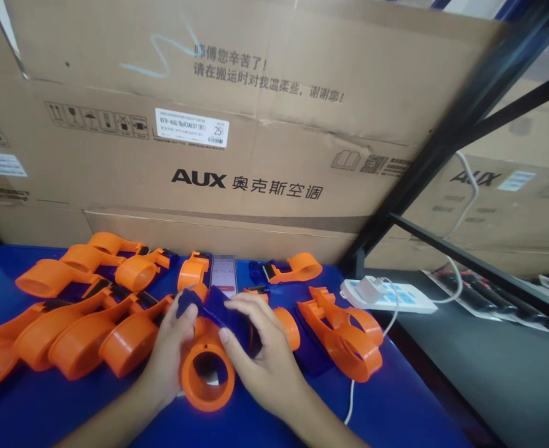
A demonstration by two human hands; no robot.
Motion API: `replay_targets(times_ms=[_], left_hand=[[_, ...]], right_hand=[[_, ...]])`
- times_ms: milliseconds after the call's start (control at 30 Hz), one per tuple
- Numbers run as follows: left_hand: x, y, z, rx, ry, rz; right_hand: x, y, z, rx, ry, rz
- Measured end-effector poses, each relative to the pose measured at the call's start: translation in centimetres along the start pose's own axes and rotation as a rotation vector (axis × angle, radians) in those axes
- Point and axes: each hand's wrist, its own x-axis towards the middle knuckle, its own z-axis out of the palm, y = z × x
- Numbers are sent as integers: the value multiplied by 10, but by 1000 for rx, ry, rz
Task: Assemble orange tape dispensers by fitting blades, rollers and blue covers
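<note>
Between my hands, over the blue tabletop, is an orange tape dispenser (208, 392) with its round hub facing me. My left hand (169, 351) is wrapped around its left side, thumb at the top. My right hand (265, 348) grips a dark blue plastic piece (221, 305) at the dispenser's upper end, thumb and fingers on it. Whether that piece is fixed to the dispenser I cannot tell. Several more orange tape dispensers (82, 336) lie in rows on the left. Two orange dispenser frames (344, 336) lie to the right of my right hand.
A phone (224, 277) lies behind my hands, and another orange dispenser (297, 267) is at the back. A white power strip (391, 297) with a plug and cable sits by the right edge. A large cardboard box (256, 149) and a black metal frame (424, 149) stand behind the blue table (377, 410).
</note>
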Motion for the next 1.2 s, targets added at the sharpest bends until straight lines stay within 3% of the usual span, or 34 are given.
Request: replay_targets(times_ms=[167, 333, 467, 567, 700, 800, 900, 1200], left_hand=[[-2, 0, 5, 8, 44, 4], [4, -6, -8, -13, 56, 58], [7, -8, -20, -19, -38, 132], [6, -11, -25, -33, -189, 169], [4, -14, -28, 36, -295, 266], [4, -10, -24, 108, -239, 321], [5, -3, -18, 112, -177, 315], [3, 6, -8, 93, -39, 223]], right_hand=[[1, 3, 3, -28, -9, 37], [-1, 8, 2, -36, -68, 84], [-3, 8, 1, 38, -178, 77], [-4, 7, 1, -12, -145, -14], [-7, 9, -1, -282, -8, -282], [-10, 11, -3, -459, 6, -429], [-10, 11, -4, -536, -5, -475], [-9, 9, -6, -518, -62, -409]])
